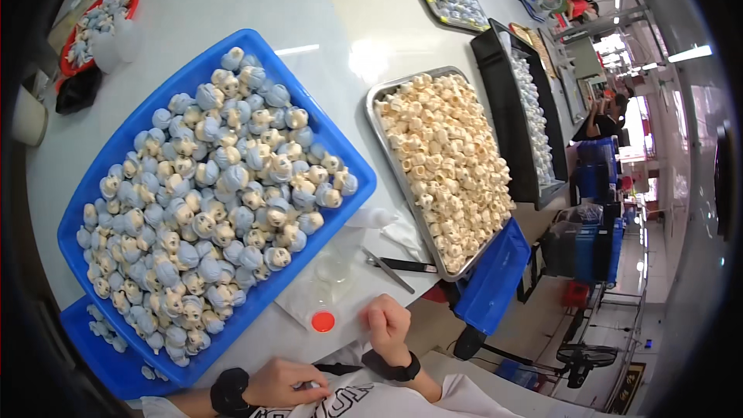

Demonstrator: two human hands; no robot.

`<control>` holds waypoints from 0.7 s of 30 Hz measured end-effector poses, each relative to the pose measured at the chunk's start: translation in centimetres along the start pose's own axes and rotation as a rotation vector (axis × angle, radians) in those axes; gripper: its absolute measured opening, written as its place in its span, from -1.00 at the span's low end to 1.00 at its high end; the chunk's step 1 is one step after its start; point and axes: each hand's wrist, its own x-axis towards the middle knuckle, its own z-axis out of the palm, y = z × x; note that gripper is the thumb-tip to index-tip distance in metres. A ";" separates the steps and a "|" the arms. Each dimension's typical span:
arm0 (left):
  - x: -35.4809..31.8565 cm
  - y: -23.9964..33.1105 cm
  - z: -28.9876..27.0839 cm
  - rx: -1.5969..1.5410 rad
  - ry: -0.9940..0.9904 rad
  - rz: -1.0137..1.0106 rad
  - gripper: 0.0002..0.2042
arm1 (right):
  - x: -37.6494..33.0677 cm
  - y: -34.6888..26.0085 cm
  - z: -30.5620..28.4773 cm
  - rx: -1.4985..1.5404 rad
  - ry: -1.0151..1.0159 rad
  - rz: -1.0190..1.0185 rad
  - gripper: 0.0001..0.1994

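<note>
A big blue tub (352, 158) of little blue-and-cream heads (232, 178) fills the left. At bottom middle, the left hand (282, 383) has curled fingers. Then comes a small red circle (323, 321), near the right hand (387, 327), curled too. I can't tell if either holds anything. Right of centre, a metal tray (374, 96) holds cream pieces (449, 162).

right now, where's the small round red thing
In the head view, the round red thing is at lower centre, just left of the right hand and to the right of the big blue tub.
</note>
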 end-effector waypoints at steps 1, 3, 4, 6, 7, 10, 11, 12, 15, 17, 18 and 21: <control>-0.3 -0.1 0.0 0.001 -0.025 -0.004 -0.89 | -0.3 0.2 0.1 -0.005 0.009 0.002 -0.81; -1.2 0.2 0.1 0.082 -0.038 0.028 -0.89 | -0.3 0.0 0.4 -0.008 0.066 -0.164 -0.83; -1.3 0.5 0.3 0.142 -0.051 0.068 -0.90 | -0.5 0.1 0.3 0.013 0.089 -0.242 -0.84; -0.3 -1.9 0.2 0.339 -0.078 0.097 -0.85 | 0.6 0.5 -0.1 -0.002 0.070 -0.274 -0.86; -1.4 -2.0 0.2 0.453 -0.112 0.031 -0.83 | -0.3 0.5 0.6 0.049 0.067 -0.233 -0.87; -0.8 -0.4 0.4 0.471 0.000 0.009 -0.78 | 1.1 1.1 0.6 0.151 0.052 -0.399 -0.92; -1.0 -0.5 0.9 0.473 -0.012 -0.005 -0.78 | 0.5 1.3 0.5 0.166 0.064 -0.441 -0.94; -0.6 -0.8 1.0 0.623 -0.078 -0.029 -0.79 | 0.6 1.0 0.2 0.174 0.081 -0.433 -0.95; 0.2 -1.0 2.2 0.664 -0.179 0.005 -0.87 | -0.2 2.5 -0.3 0.212 0.094 -0.419 -0.97; -0.3 -1.4 2.1 0.583 -0.149 0.023 -0.86 | -0.3 2.1 -0.4 0.172 0.076 -0.419 -0.91; -1.7 -2.2 1.5 0.607 -0.080 0.052 -0.89 | 0.0 1.1 0.3 0.192 0.062 -0.449 -0.90; -2.9 -0.1 3.9 0.519 0.155 -0.050 -0.92 | -0.1 2.1 1.1 0.192 0.057 -0.493 -0.89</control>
